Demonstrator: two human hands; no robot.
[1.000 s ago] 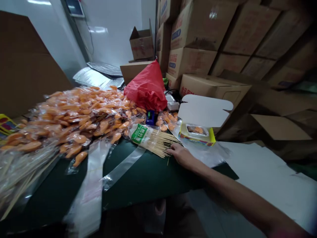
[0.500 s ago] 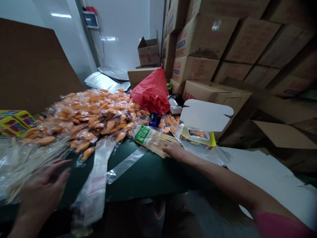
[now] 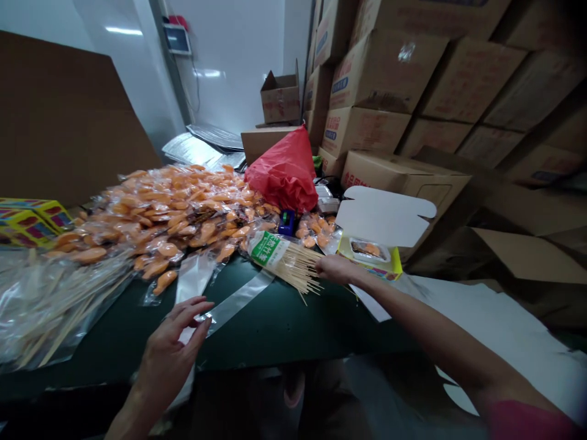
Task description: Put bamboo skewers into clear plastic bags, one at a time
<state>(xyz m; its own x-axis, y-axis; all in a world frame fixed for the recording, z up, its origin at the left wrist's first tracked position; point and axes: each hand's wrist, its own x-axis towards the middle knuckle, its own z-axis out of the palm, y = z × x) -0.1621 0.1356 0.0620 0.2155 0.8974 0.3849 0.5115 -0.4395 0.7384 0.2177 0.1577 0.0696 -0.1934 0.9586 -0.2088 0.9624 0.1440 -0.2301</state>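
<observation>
Skewers (image 3: pixel 287 266), right hand (image 3: pixel 338 269) at their tips — fingers narrow, grip unclear, left hand (image 3: pixel 167 354) spread wide beside a plastic sleeve (image 3: pixel 233 302)

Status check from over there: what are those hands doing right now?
Right hand on the bamboo skewer bundle. Left hand open, fingertips at a clear plastic sleeve. Wrapped orange pieces piled beside the bundle, not blocking.

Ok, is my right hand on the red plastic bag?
No, the right hand is at the bamboo skewers, apart from the red bag.
</observation>
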